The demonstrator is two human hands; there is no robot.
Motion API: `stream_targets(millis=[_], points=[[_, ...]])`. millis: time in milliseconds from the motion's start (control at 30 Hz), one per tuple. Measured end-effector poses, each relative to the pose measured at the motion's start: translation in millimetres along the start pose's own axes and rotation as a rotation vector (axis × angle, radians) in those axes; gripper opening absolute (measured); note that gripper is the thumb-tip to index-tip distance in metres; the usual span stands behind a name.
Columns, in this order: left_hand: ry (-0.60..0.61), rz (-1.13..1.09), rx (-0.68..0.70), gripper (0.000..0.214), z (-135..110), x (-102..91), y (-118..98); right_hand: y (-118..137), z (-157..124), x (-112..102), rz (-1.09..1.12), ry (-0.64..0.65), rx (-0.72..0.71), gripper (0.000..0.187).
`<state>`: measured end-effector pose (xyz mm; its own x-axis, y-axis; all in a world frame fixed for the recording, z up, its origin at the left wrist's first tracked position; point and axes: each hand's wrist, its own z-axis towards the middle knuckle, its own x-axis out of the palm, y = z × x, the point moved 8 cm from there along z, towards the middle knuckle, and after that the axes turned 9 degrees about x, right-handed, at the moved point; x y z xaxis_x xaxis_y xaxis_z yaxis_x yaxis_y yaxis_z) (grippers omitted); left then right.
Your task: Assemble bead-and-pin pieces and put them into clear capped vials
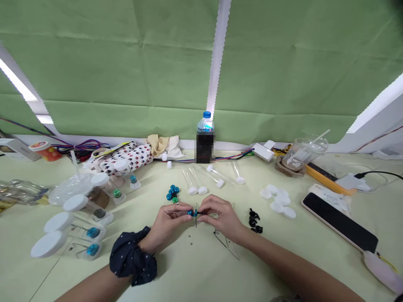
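Note:
My left hand (168, 224) pinches a small blue knob-like part (189, 212) with a thin metal wire through it. Facing it, my right hand (220, 216) grips a small black piece (200, 214) that meets the blue part; whether they are joined I cannot tell. Just beyond my left fingers lie several blue parts (171, 192) and a green part (175, 200). To the right of my right hand are several black winged pieces (253, 222). Bent metal wires (227, 246) rest under my right wrist, and tiny specks (190, 240) lie between my arms.
Capped clear tubes holding coloured parts stand at left, one with a white cap (48, 243). Several clear tubes (190, 180) lie ahead. White round caps (278, 203), a phone (340, 222) and a plastic cup (297, 153) are at right. A bottle (206, 123) stands at the back.

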<state>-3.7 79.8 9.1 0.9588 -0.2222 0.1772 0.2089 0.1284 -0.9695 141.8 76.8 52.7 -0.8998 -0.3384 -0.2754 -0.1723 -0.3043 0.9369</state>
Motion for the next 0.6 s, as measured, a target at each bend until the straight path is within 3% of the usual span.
stream_targets(millis=[300,600], points=[[-0.036,0.018,-0.05,0.017,-2,-3.0,2,4,0,-2,-0.044,-0.046,-0.03,0.014],[0.003,0.047,0.008,0.01,-1,0.1,-4,-22,1,4,0.241,-0.021,0.27,0.018]])
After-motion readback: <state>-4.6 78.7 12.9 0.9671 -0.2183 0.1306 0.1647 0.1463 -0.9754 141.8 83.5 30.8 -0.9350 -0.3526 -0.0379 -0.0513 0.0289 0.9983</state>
